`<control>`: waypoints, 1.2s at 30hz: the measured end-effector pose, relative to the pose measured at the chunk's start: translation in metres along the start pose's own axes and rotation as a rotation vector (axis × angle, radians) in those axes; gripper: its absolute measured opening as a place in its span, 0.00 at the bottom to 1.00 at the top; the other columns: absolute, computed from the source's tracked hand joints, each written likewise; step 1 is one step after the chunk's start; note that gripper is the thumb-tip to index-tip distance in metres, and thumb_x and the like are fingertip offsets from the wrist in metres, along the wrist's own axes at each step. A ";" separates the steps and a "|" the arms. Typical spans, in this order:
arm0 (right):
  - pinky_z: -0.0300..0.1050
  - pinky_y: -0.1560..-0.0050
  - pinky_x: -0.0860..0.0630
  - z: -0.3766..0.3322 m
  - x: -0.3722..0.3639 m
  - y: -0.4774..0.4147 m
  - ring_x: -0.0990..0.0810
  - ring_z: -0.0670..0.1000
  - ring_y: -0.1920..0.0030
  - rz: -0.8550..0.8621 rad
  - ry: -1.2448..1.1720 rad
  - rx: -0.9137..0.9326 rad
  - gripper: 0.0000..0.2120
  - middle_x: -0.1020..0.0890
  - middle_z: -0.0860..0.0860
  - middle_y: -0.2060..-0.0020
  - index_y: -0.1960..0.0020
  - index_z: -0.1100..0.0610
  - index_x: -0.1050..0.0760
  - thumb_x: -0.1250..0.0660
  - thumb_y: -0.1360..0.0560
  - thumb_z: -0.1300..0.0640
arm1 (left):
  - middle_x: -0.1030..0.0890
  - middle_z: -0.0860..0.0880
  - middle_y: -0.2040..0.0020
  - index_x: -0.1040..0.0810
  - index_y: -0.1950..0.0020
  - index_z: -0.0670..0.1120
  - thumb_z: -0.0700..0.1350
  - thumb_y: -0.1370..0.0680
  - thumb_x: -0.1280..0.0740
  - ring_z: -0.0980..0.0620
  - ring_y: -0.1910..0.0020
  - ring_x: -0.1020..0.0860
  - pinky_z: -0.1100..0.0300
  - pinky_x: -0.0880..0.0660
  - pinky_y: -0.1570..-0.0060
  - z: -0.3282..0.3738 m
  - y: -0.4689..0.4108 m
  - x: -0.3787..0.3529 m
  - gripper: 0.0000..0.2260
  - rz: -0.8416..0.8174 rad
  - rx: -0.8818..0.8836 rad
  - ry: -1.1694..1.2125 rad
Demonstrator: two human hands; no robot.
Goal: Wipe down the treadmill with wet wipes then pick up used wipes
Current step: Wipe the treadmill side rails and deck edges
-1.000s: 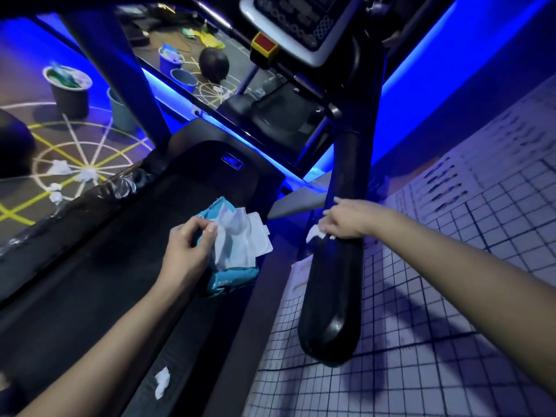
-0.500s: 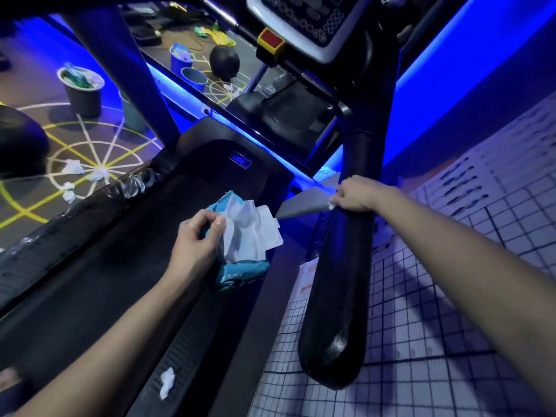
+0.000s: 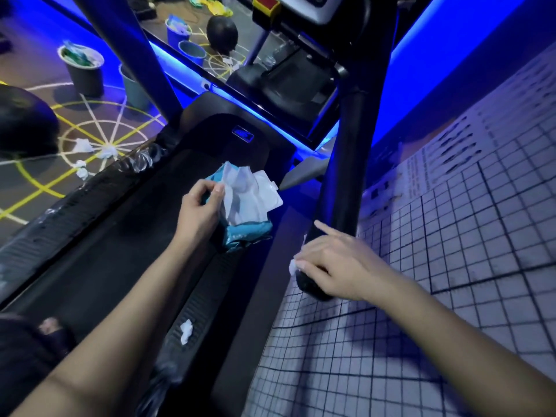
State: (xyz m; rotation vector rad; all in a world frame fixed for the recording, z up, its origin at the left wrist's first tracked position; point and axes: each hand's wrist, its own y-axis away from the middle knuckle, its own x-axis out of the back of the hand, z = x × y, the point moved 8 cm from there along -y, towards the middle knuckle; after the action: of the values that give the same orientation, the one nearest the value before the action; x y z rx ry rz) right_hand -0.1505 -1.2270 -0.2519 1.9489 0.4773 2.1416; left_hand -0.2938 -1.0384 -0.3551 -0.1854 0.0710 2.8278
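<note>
Blue-lit gym floor — right hand point(image 3: 340, 263) presses a wipe point(image 3: 293, 266) on the handrail point(image 3: 346, 164), left hand point(image 3: 198, 212) clutches the wipe pack point(image 3: 246, 206) — next, the strewn used wipes point(image 3: 186, 329) need gathering

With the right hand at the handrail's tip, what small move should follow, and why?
Probably drop the wipe: the right hand has it pressed at the handrail's rounded end, so no rail is left, while the left hand holds the wipes pack with a fresh sheet out.
</note>
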 end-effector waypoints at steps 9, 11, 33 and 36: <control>0.65 0.21 0.57 -0.058 -0.063 -0.001 0.18 0.64 0.48 0.131 0.756 -0.100 0.14 0.15 0.63 0.54 0.51 0.65 0.15 0.36 0.17 0.58 | 0.24 0.55 0.65 0.24 0.59 0.49 0.45 0.16 0.34 0.59 0.65 0.29 0.62 0.32 0.62 -0.021 0.053 0.016 0.11 0.018 0.042 -0.004; 0.68 0.27 0.72 -0.069 -0.101 -0.006 0.21 0.68 0.37 -0.190 0.880 -0.036 0.12 0.15 0.64 0.48 0.47 0.61 0.16 0.38 0.19 0.58 | 0.24 0.53 0.64 0.24 0.59 0.50 0.46 0.16 0.34 0.57 0.64 0.28 0.59 0.31 0.62 -0.021 0.059 0.024 0.11 0.013 0.022 -0.036; 0.49 0.24 0.35 0.045 0.012 0.040 0.23 0.40 0.33 0.686 -0.531 -0.198 0.10 0.17 0.43 0.42 0.43 0.56 0.15 0.35 0.18 0.60 | 0.25 0.53 0.65 0.24 0.57 0.43 0.42 0.16 0.34 0.63 0.67 0.30 0.69 0.32 0.66 -0.012 0.088 0.028 0.10 0.060 0.036 0.016; 0.50 0.27 0.32 -0.002 0.007 0.059 0.18 0.46 0.42 0.834 -0.335 -0.015 0.11 0.13 0.48 0.50 0.50 0.58 0.14 0.35 0.18 0.58 | 0.25 0.53 0.64 0.23 0.55 0.40 0.43 0.16 0.34 0.61 0.65 0.29 0.66 0.32 0.64 -0.017 0.083 0.022 0.10 0.055 0.054 0.007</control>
State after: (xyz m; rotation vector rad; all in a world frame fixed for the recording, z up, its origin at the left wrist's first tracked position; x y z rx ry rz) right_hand -0.1493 -1.2787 -0.2234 2.7429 -0.5028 2.0821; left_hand -0.3385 -1.1122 -0.3724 -0.1833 0.1560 2.8760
